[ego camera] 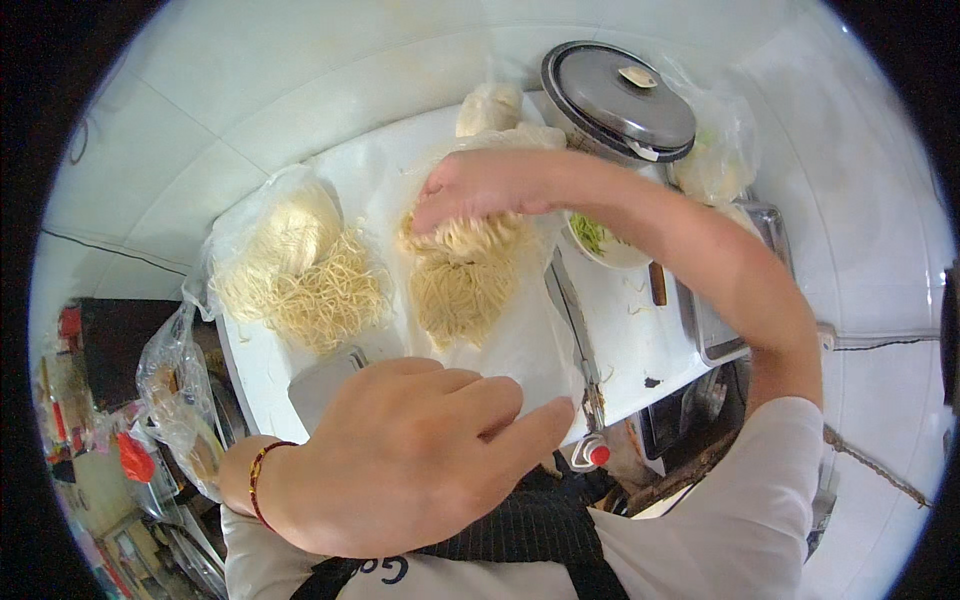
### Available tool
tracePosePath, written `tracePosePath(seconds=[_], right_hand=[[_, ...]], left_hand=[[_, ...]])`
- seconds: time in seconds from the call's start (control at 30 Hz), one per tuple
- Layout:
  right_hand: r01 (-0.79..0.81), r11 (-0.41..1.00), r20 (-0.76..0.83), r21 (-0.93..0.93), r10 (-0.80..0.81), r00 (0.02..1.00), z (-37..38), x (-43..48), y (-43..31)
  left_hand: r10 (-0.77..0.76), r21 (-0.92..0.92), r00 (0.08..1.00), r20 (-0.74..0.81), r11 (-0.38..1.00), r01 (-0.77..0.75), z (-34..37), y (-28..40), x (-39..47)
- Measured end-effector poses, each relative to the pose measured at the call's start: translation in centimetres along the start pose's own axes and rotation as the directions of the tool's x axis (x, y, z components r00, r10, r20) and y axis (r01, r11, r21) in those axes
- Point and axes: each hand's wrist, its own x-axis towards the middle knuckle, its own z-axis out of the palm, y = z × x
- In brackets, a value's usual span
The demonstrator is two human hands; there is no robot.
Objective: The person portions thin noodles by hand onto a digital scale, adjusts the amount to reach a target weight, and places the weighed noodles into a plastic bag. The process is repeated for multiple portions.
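Note:
My right hand (476,191) is bent over a bundle of pale yellow noodles (465,296) lying on a clear plastic bag (536,330). Its fingers are curled into the top of the bundle, and the fingertips are partly hidden. Close to the camera, my left hand (412,457) hovers over the front of the white table (634,352), a woven bracelet (259,480) on its wrist. Its fingers are bent and the thumb side points right, near the bag's front edge. Whether it grips the bag, I cannot tell. To the left, more noodles (322,300) spill from a second plastic bag (289,217).
A lidded pot (615,97) stands at the back right, beside a filled plastic bag (716,161). My right forearm passes over a bowl of chopped greens (600,236). Nearby lie a brown handle (658,283) and a metal tray (712,330). A flat grey object (319,386) sits front left.

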Motion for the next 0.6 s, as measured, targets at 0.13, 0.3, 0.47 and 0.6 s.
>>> tracePosePath(seconds=[0.13, 0.3, 0.47, 0.6], right_hand=[[0.335, 0.775, -0.090, -0.536, -0.447, 0.890, 2.4, 0.8, 2.8], [0.375, 0.572, -0.126, -0.729, -0.651, 0.748, 3.9, -3.5, 2.7], [-0.291, 0.307, -0.392, -0.906, -0.868, 0.306, 1.7, -6.8, 2.9], [-0.484, 0.568, -0.746, -0.666, -0.533, 0.401, -3.5, -6.0, 4.4]], left_hand=[[-0.008, 0.006, 0.999, -0.044, 1.000, 0.008, -0.3, -0.4, -0.5], [-0.003, 0.001, 0.992, -0.130, 1.000, 0.003, -0.2, -0.7, -0.6], [0.003, 0.067, 0.974, -0.226, 0.998, 0.013, -0.6, -0.6, -0.6], [0.068, 0.267, 0.938, -0.341, 0.963, 0.027, -1.3, -0.2, 0.0]])
